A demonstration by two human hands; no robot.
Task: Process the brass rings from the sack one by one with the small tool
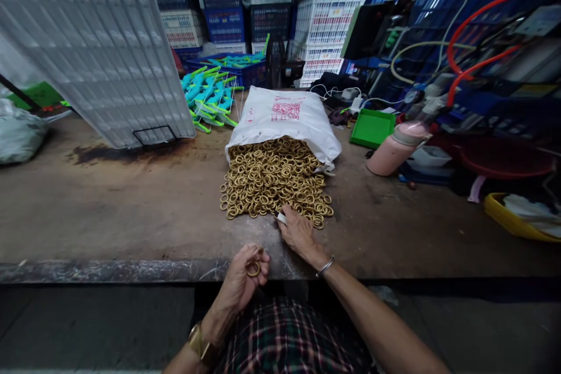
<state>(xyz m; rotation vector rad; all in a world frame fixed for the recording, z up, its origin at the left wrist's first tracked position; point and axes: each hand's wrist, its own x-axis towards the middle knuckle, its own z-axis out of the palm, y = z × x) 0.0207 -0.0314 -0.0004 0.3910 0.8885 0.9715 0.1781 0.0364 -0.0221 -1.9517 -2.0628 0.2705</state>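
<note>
A white sack point(280, 111) with red print lies open on the brown table point(144, 204), and a heap of brass-coloured rings point(272, 181) spills from its mouth toward me. My left hand point(249, 272) is over the table's front edge, fingers curled around a single ring point(253, 269). At the front of the heap, my right hand point(298, 234) has its fingers closed on a small white object point(281, 218), whose kind I cannot make out. Its fingertips are beside the nearest rings.
A ribbed translucent panel point(114, 52) leans at the left. Turquoise and lime parts point(210, 93) lie behind it. Right of the sack are a green tray point(372, 128), a pink bottle point(397, 149) and a yellow basin point(517, 219). Stacked crates point(324, 23) fill the back.
</note>
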